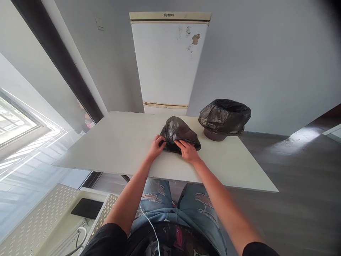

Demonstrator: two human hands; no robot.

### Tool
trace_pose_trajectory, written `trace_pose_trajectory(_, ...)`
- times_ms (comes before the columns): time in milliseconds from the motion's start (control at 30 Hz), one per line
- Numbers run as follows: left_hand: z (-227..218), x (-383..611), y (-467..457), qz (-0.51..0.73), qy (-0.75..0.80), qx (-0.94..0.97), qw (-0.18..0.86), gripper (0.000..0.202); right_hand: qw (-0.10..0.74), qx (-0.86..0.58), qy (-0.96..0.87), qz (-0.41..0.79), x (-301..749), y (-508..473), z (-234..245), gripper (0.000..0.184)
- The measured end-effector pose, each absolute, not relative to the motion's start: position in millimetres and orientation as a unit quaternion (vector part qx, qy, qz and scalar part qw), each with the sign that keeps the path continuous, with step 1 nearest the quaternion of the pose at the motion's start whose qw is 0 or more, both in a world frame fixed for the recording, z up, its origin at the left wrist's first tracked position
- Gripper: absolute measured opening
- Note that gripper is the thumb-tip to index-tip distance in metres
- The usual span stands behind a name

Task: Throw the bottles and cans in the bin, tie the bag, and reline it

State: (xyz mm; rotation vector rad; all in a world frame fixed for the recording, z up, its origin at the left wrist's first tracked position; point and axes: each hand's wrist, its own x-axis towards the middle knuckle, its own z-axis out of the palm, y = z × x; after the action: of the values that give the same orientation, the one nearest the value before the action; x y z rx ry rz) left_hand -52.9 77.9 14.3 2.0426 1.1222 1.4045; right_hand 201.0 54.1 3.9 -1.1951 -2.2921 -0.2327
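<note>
A crumpled black plastic bag (180,132) lies near the middle of a white table (119,142). My left hand (156,145) pinches the bag's near left edge, fingers curled on the plastic. At the bag's near right edge, my right hand (188,150) has its fingers closed on the plastic too. A small bin lined with another black bag (224,116) stands on the table just right of and behind the crumpled one.
A white fridge (167,60) stands against the grey wall behind the table. At lower left sits a white perforated rack (39,220) with a dark phone (87,208) and a cable on it. Grey floor lies to the right.
</note>
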Motion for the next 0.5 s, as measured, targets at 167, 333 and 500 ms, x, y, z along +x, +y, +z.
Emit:
trace_pose_trajectory(167,16.8,-55.2,72.8,0.583,0.399,0.647,0.289,0.033,0.357,-0.490,-0.788,-0.110,206.2,58.9,-2.7,0.042)
trace_pose_trajectory(333,17.4,-54.1,71.3,0.598,0.384,0.587,0.389,0.050,0.398,-0.475,-0.778,-0.106,209.0,64.2,-7.7,0.033)
trace_pose_trajectory(500,18.3,-52.4,70.3,0.545,0.361,0.607,0.453,0.055,0.356,-0.465,-0.804,-0.099,207.5,64.2,-13.1,0.026)
